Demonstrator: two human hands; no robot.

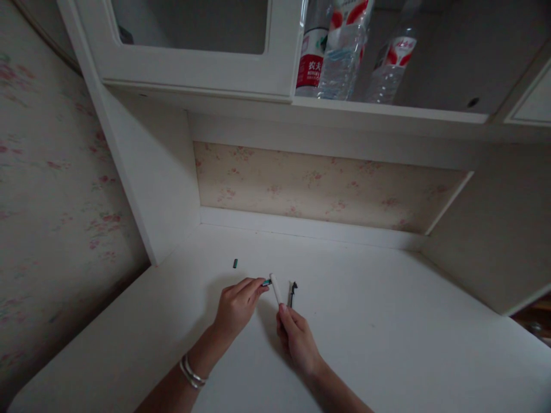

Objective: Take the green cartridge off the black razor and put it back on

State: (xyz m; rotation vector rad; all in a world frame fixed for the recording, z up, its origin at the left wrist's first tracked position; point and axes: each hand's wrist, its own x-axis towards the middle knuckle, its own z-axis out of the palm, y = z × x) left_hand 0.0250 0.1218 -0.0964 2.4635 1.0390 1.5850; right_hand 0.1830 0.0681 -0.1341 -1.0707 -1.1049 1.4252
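My right hand (296, 335) is closed round a short white tube (275, 288), which points up and away over the white desk (387, 332). My left hand (236, 304) pinches a small teal piece (266, 282) at the tube's top end. A thin black clip-like part (293, 292) lies on the desk just right of the tube. A tiny dark green cap (235, 263) lies apart, farther back on the left. A silver bangle (191, 373) is on my left wrist.
The desk sits in a white alcove with a floral back panel (322, 189). An overhead shelf holds several plastic water bottles (344, 51) beside a cabinet door (189, 51). Floral wallpaper (51, 189) covers the wall on the left.
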